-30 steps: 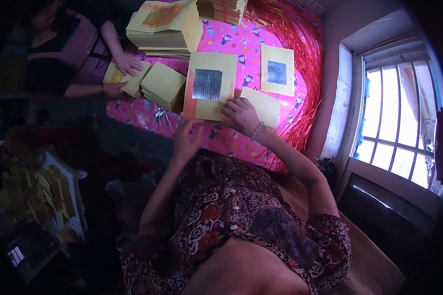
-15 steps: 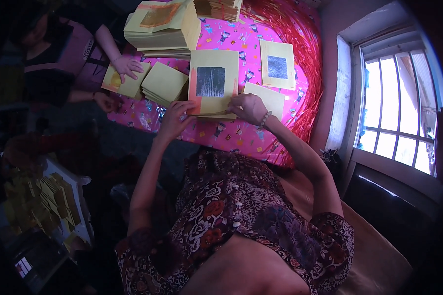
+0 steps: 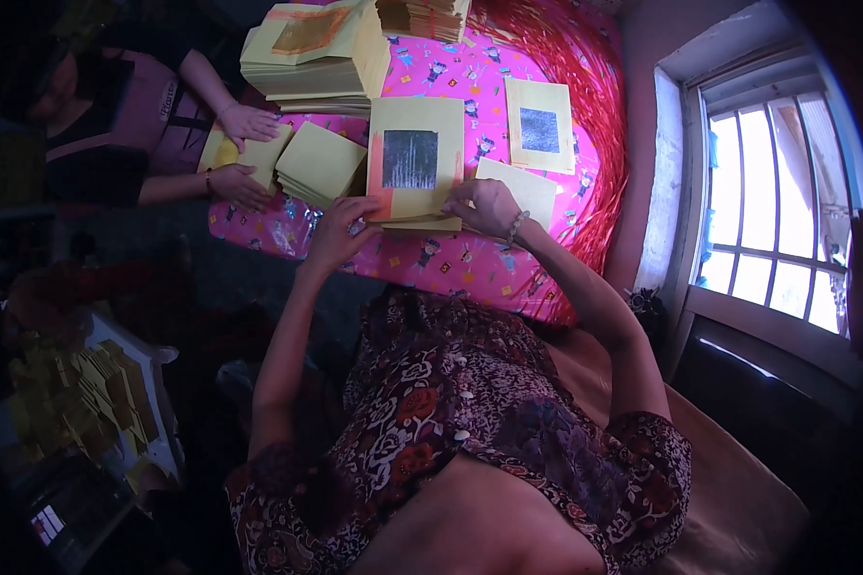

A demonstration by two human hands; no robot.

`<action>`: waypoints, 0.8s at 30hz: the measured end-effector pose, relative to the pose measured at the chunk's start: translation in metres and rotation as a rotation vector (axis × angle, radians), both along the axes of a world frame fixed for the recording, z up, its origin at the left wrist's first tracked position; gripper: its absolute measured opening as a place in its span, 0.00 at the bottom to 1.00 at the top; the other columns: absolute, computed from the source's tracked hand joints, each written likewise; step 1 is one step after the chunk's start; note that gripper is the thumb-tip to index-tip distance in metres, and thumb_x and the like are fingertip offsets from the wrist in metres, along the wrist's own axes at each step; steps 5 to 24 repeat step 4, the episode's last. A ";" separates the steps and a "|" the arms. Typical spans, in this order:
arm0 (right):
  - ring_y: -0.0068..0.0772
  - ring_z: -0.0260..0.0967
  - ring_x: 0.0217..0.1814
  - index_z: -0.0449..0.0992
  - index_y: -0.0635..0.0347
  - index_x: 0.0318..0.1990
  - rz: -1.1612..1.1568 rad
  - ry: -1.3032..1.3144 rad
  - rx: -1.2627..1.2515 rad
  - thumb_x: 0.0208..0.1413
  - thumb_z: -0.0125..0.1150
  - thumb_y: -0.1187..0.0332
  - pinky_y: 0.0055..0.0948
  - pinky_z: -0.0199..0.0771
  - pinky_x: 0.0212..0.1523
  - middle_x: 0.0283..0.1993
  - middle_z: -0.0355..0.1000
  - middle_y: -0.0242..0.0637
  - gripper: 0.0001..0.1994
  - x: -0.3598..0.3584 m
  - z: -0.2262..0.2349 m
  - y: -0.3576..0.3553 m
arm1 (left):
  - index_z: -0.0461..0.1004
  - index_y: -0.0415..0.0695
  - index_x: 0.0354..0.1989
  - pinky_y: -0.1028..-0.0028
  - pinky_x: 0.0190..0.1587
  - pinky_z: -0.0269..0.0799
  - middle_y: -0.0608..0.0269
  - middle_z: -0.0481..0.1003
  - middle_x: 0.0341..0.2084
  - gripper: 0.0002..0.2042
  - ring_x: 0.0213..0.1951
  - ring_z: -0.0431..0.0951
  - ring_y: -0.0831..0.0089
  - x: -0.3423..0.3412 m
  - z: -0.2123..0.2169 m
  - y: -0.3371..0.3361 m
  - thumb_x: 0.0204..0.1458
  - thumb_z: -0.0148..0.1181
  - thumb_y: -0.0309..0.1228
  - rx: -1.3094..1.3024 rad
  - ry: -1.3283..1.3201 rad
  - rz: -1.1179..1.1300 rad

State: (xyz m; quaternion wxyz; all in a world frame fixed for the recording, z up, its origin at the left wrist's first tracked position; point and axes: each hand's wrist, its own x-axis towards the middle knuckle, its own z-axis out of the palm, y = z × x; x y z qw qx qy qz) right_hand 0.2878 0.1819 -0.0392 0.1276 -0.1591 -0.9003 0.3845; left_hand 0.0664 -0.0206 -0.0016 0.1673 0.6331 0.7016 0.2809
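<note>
both bare forearms reach far, elbows bent. left hand (image 3: 338, 230) fingers curled, palm down, left of centre. right hand (image 3: 489, 204) fingers bent and pinching, bracelet at wrist, just right of it.

Yellow paper sheet (image 3: 415, 158) with a silver square lies flat atop its stack.

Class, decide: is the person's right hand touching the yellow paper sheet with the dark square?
Touching. The head view shows the right hand with fingers on the lower right edge of the yellow sheet.
</note>
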 end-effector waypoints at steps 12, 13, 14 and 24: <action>0.41 0.75 0.29 0.81 0.54 0.28 0.002 -0.022 -0.001 0.52 0.62 0.54 0.37 0.74 0.32 0.24 0.75 0.41 0.13 0.001 -0.003 0.003 | 0.75 0.42 0.46 0.62 0.56 0.66 0.58 0.75 0.48 0.18 0.52 0.72 0.58 0.002 -0.002 0.002 0.45 0.67 0.30 -0.002 -0.025 0.009; 0.41 0.75 0.29 0.81 0.54 0.28 0.002 -0.022 -0.001 0.52 0.62 0.54 0.37 0.74 0.32 0.24 0.75 0.41 0.13 0.001 -0.003 0.003 | 0.75 0.42 0.46 0.62 0.56 0.66 0.58 0.75 0.48 0.18 0.52 0.72 0.58 0.002 -0.002 0.002 0.45 0.67 0.30 -0.002 -0.025 0.009; 0.41 0.75 0.29 0.81 0.54 0.28 0.002 -0.022 -0.001 0.52 0.62 0.54 0.37 0.74 0.32 0.24 0.75 0.41 0.13 0.001 -0.003 0.003 | 0.75 0.42 0.46 0.62 0.56 0.66 0.58 0.75 0.48 0.18 0.52 0.72 0.58 0.002 -0.002 0.002 0.45 0.67 0.30 -0.002 -0.025 0.009; 0.41 0.75 0.29 0.81 0.54 0.28 0.002 -0.022 -0.001 0.52 0.62 0.54 0.37 0.74 0.32 0.24 0.75 0.41 0.13 0.001 -0.003 0.003 | 0.75 0.42 0.46 0.62 0.56 0.66 0.58 0.75 0.48 0.18 0.52 0.72 0.58 0.002 -0.002 0.002 0.45 0.67 0.30 -0.002 -0.025 0.009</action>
